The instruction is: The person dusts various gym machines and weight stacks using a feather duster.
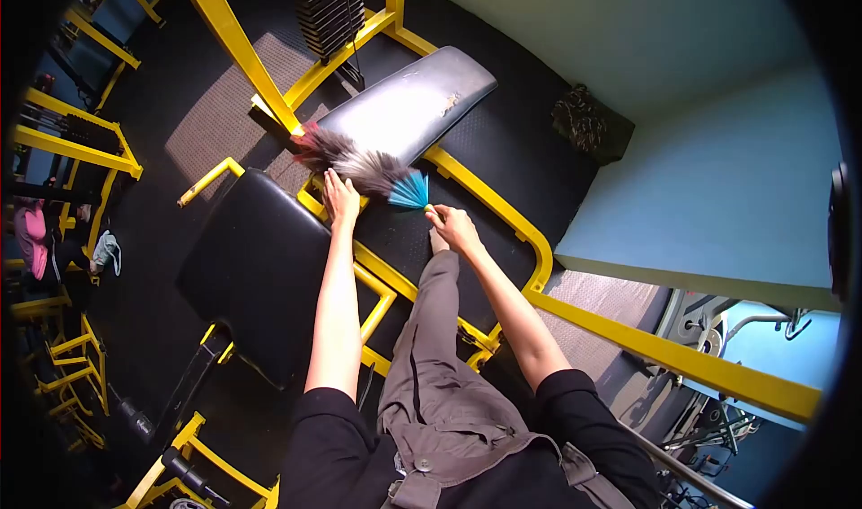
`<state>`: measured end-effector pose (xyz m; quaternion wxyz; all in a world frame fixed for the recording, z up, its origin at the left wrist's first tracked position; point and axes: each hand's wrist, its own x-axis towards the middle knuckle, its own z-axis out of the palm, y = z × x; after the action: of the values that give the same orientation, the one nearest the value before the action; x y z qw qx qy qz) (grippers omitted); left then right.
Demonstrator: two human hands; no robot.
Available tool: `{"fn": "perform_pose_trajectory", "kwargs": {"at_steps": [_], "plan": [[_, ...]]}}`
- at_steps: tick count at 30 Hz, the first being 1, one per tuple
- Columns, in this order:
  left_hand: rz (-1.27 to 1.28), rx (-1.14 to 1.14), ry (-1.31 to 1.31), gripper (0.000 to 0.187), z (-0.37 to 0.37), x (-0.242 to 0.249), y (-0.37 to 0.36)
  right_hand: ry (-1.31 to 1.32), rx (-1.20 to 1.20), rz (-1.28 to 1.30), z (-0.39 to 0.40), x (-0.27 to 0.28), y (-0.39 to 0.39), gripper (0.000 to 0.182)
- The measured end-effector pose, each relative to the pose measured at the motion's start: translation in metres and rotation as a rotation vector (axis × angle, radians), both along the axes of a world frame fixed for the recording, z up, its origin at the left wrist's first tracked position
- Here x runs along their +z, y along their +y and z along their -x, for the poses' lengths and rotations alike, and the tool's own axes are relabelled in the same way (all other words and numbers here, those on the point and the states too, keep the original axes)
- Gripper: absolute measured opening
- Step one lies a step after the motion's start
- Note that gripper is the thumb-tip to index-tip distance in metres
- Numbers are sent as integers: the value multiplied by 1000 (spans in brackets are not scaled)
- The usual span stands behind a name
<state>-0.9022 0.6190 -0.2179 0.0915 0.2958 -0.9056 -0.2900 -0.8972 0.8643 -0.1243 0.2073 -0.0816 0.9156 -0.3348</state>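
Observation:
My right hand [455,231] is closed round the handle end of a feather duster [364,166]. Blue bristles fan out just beyond my fingers, then grey and white feathers, with a red tip at the far end. The feathers lie across the lower end of a black padded bench [400,100], whose covering is torn in one spot. My left hand [340,199] has its fingers stretched out, right at the lower edge of the feathers. It is over the yellow frame bar, beside a second black pad [256,262].
A yellow machine frame [485,186] runs round the bench, with a weight stack [329,11] behind it. A dark patterned bundle [582,118] sits by the wall at right. More yellow machines [76,141] stand at left, near a person in pink [32,235].

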Motion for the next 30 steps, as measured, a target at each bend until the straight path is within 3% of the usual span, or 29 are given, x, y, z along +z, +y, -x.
{"fn": "perform_pose_trajectory", "kwargs": {"at_steps": [3,5,8,11,13,15,17,20,22,23,25,27,28,30], "plan": [[-138,178,177,57,36,-33,4,-84,61,188,69,-43,9,43],[-219,266,129,56,51,-40,15,-249,60,243,115,-51,6,43],[-128,490,227,55,79,-52,36,-521,-265,248,195,-82,21,39],[-34,615,229,52,97,-51,48,-348,-414,126,254,-97,31,39],[42,614,189,48,97,-54,49,-370,-438,139,262,-93,30,40],[5,640,194,46,100,-51,51,-188,-108,128,247,-93,30,41],[-11,673,207,44,104,-48,53,-279,67,256,215,-78,23,36],[-1,677,221,45,98,-58,53,-396,395,190,195,-51,25,39],[-322,648,251,44,73,-93,50,-311,546,136,208,-59,40,40],[-482,628,271,44,70,-98,50,-256,541,83,223,-71,50,38],[-53,709,156,44,108,-46,54,-148,468,105,262,-108,79,38],[15,708,174,44,112,-49,53,-129,258,68,305,-132,103,37],[52,700,160,43,113,-46,54,-239,98,40,327,-139,108,36],[128,680,131,43,112,-45,56,-104,-104,23,355,-157,114,36]]}}
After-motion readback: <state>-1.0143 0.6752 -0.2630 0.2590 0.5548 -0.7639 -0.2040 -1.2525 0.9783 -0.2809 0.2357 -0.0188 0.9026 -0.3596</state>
